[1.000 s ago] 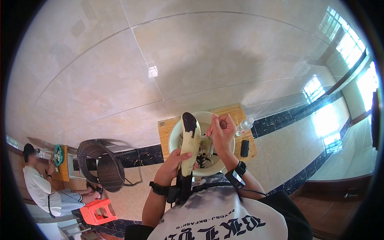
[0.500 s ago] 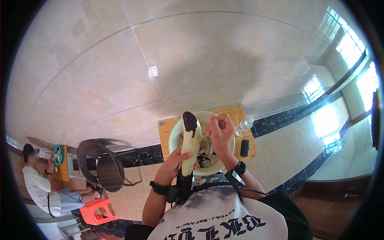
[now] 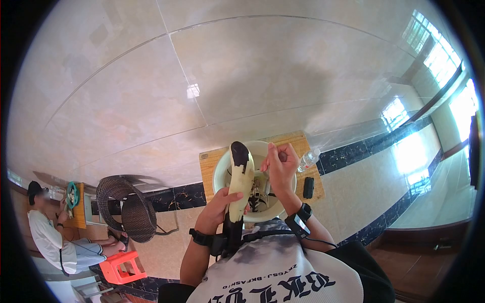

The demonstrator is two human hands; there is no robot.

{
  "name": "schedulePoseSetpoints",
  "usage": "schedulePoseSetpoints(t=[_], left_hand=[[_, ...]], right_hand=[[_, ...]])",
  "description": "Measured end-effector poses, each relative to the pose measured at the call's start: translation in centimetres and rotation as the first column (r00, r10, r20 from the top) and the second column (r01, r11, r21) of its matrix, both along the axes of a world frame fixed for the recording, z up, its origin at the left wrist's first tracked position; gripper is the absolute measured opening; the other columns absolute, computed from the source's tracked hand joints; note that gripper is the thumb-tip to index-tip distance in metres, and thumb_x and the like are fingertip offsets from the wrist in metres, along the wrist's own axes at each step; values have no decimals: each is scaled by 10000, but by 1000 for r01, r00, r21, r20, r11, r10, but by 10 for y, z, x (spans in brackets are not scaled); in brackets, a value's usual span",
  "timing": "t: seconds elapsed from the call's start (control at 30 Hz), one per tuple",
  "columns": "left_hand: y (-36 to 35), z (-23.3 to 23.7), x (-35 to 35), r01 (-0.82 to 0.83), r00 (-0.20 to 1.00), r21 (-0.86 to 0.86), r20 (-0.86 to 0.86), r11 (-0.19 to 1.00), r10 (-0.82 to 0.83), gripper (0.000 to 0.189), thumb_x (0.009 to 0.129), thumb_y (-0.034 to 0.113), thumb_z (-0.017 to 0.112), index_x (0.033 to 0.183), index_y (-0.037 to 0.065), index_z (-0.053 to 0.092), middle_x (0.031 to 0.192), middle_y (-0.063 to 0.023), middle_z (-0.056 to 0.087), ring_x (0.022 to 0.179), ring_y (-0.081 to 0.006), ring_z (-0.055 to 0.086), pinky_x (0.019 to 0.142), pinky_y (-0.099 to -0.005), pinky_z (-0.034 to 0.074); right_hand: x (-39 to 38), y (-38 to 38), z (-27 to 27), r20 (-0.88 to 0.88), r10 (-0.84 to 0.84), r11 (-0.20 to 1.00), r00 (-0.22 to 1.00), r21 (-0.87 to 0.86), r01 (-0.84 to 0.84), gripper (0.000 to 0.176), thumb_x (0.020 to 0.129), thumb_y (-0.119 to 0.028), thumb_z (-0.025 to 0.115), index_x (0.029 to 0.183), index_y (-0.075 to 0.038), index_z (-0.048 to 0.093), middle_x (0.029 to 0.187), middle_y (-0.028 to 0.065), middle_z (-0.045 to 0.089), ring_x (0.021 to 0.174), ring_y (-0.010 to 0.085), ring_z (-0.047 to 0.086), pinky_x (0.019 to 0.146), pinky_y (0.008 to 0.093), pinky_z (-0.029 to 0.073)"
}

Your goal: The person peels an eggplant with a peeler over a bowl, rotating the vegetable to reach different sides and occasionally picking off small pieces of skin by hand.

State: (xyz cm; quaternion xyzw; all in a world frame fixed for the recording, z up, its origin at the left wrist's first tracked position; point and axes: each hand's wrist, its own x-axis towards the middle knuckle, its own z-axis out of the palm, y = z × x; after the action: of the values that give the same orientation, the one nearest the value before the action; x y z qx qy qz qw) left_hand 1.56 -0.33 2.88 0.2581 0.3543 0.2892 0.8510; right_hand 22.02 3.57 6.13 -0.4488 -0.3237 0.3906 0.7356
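Note:
A long eggplant point(image 3: 241, 179), mostly peeled to pale flesh with dark skin left at both ends, stands out over a pale basin point(image 3: 219, 174). My left hand point(image 3: 222, 204) is wrapped round its lower part. Over the basin's right side, my right hand point(image 3: 282, 164) is closed on a small tool whose brown handle end point(image 3: 282, 157) shows between the fingers. The tool's working end is hidden, and this hand is apart from the eggplant. Dark peelings point(image 3: 258, 203) and pale pieces lie inside the basin.
The basin stands on a small wooden table point(image 3: 207, 164) against the tiled wall. A clear bottle point(image 3: 308, 159) and a black case point(image 3: 308, 187) are at its right. To the left are a wicker chair point(image 3: 139, 217), an orange stool point(image 3: 123, 267) and a seated person point(image 3: 48, 232).
My right hand has shifted slightly to the right, away from the eggplant. My left hand and the eggplant have hardly moved.

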Motion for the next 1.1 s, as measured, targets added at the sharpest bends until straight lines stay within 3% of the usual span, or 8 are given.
schedulePoseSetpoints(t=[0.4, 0.6, 0.8, 0.93, 1.1], left_hand=[[3, -8, -7, 45, 999, -8, -17, 999, -45, 410, 951, 176, 711, 1262, -54, 573, 997, -144, 702, 776, -215, 727, 685, -319, 606], [3, -5, -3, 32, 999, 48, -41, 998, -30, 420, 966, 173, 674, 1302, -52, 562, 1070, -172, 703, 797, -231, 718, 690, -347, 599], [3, 2, 2, 80, 993, 72, -91, 994, -73, 398, 956, 139, 679, 1294, -33, 560, 1023, -147, 702, 763, -213, 704, 677, -340, 589], [-3, 14, 9, 181, 970, 148, -192, 972, -151, 408, 939, 139, 715, 1286, -4, 554, 970, -97, 695, 725, -165, 683, 644, -304, 578], [-9, 15, 10, 217, 964, 169, -193, 962, -184, 411, 931, 115, 717, 1288, -6, 555, 946, -78, 680, 710, -150, 669, 633, -293, 572]], right_hand=[[15, 5, 1, -19, -37, 998, 999, -52, 36, 269, 1037, -99, 612, 824, -69, 452, 595, 18, 477, 465, 125, 499, 445, 302, 462], [36, 14, 12, -359, 28, 999, 933, -28, -40, 270, 999, -75, 637, 799, -73, 455, 595, 26, 449, 449, 151, 476, 425, 324, 431], [32, 18, 20, -460, 201, 975, 865, 8, -222, 251, 982, -31, 609, 795, -88, 450, 582, 16, 414, 432, 149, 438, 408, 326, 403], [25, 23, 22, -472, 285, 953, 834, 46, -300, 258, 977, -4, 587, 781, -81, 437, 564, 7, 390, 410, 137, 409, 383, 327, 390], [22, 21, 29, -339, 336, 938, 879, 41, -343, 263, 970, 28, 564, 764, -62, 427, 556, 8, 415, 402, 114, 409, 370, 325, 402]])
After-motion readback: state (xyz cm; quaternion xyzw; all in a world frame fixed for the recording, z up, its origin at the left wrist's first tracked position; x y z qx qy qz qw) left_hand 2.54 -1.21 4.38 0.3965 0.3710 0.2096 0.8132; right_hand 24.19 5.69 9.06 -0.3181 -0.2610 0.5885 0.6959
